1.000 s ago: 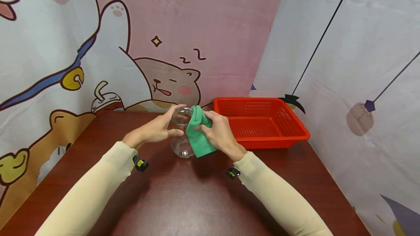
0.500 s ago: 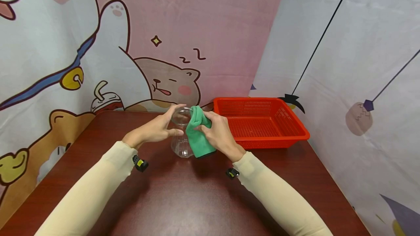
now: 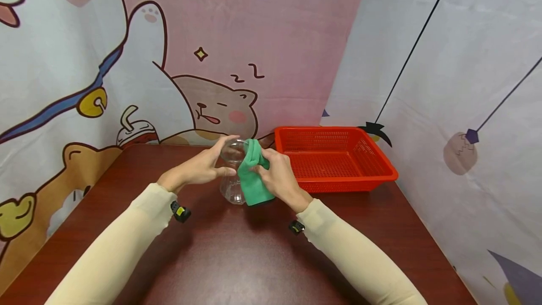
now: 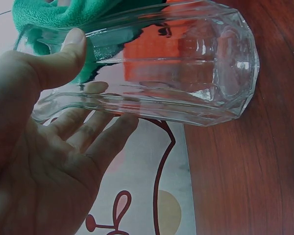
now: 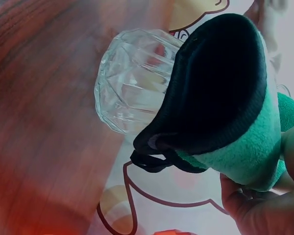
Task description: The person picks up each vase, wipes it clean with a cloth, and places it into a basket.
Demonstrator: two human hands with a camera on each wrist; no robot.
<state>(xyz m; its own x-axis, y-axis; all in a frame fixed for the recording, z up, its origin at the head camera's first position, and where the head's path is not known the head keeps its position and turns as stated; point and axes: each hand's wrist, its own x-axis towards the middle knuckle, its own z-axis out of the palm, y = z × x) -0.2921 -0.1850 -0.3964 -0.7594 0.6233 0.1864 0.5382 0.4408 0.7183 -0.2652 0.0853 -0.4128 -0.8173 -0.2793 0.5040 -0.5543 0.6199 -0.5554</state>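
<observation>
A clear glass vase [image 3: 231, 188] with a flared rim and faceted lower body stands on the table, mouth upward. My left hand [image 3: 203, 164] holds it around the neck; in the left wrist view the thumb [image 4: 74, 46] lies on one side of the glass [image 4: 201, 63] and the fingers on the other. My right hand [image 3: 277, 173] grips a green cloth [image 3: 255, 185] with dark edging, its folded top lying over the right side of the rim. In the right wrist view the cloth [image 5: 245, 164] hangs in a loop with its black lining showing, partly hiding the vase [image 5: 132, 83].
A red perforated plastic basket [image 3: 338, 180] sits at the back right of the dark wooden table [image 3: 237, 258], close to the right hand. Printed cartoon curtains [image 3: 292, 51] rise behind the table and along its right side.
My right hand and the cloth have shifted slightly left and down against the vase. The left hand and the vase have stayed in nearly the same place.
</observation>
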